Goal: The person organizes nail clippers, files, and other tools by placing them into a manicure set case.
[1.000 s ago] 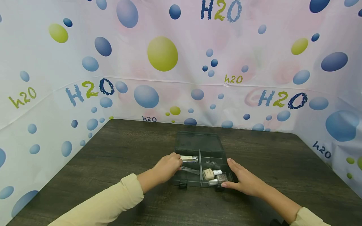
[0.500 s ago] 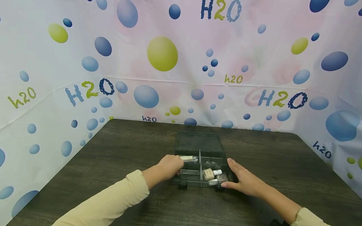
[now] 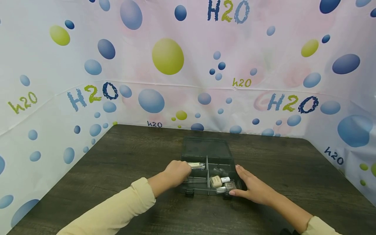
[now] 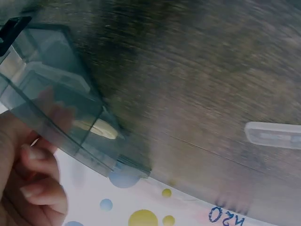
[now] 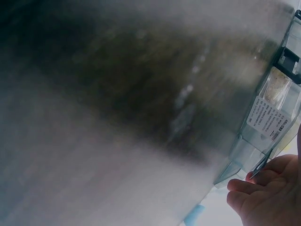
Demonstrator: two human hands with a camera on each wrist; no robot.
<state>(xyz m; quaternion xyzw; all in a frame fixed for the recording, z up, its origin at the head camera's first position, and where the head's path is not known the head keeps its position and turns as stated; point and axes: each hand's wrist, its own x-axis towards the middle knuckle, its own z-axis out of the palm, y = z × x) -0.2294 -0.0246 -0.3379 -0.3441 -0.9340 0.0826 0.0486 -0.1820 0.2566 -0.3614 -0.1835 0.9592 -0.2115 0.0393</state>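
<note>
A dark translucent organizer box (image 3: 195, 191) lies with its lid (image 3: 205, 147) folded back. My left hand (image 3: 176, 173) is at its left wall, fingers curled; in the left wrist view some fingers show through the clear wall. They pinch near the end of a clear divider (image 3: 197, 180), which crosses the left half; the grip itself is partly hidden. My right hand (image 3: 254, 187) rests along the right wall, fingers extended, thumb at the front corner. Beside that hand sit a beige nail polish bottle (image 3: 215, 181) with a white cap and a glittery polish bottle (image 3: 230, 185).
Thin pale sticks (image 3: 196, 165) lie in the back left compartment, small clear pieces (image 3: 219, 171) in the back right. An upright divider (image 3: 208, 176) splits the box lengthwise. Black latches (image 3: 189, 193) jut from its front. The dark wooden table (image 3: 141, 153) meets a patterned sheet (image 3: 188, 98) behind.
The clear divider, slanted a second ago, now runs straight across the left half. My left hand has shifted slightly right and lower. The right hand keeps its place on the box.
</note>
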